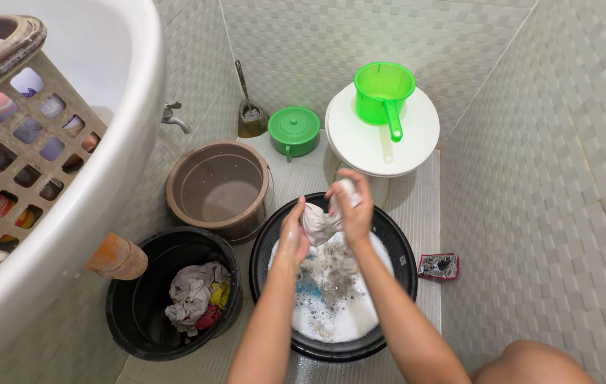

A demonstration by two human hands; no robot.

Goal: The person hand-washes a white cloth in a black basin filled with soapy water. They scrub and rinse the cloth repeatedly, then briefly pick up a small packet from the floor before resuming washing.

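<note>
On the left, a white sink (114, 142) holds a tan basket (22, 142). Below it on the tiled floor (424, 199) sits a black bucket (135, 313) with a heap of clothes (192, 295). Just behind is a brown bucket (217, 186). In the middle, a black basin (395, 245) holds soapy water (335, 299). Above it, the left hand (293, 238) and right hand (352, 206) both squeeze a wet, scrunched, pale grey cloth (319, 222). Behind stand a green pot (293, 130) and a green scoop (382, 92) on a white lid (417, 139). A small packet (438, 266) lies right of the basin.
</note>
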